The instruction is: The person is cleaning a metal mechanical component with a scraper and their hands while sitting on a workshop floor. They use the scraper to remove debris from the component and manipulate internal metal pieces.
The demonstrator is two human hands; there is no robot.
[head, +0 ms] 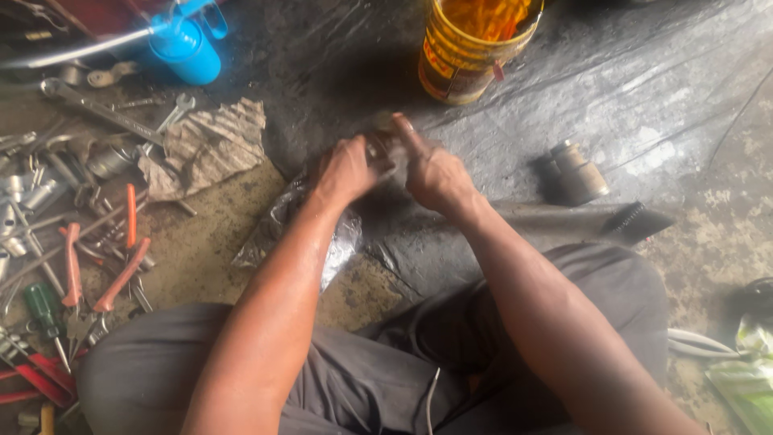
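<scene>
Left hand and right hand meet over the black plastic sheet on the floor. Both grips are closed round a small metal part, blurred, held between them. Beyond the grips stands a yellow bucket; left of them lies a crumpled rag.

A rough, stained concrete floor carries everything. A black plastic sheet is spread over its upper and right part. On the sheet stand a yellow metal bucket and, further right, a short grey metal cylinder; a long dark metal bar lies near its edge. On the bare concrete lie a crumpled dirty rag, a blue plastic oil can, orange-handled pliers, a green-handled screwdriver and scattered steel spanners.
</scene>
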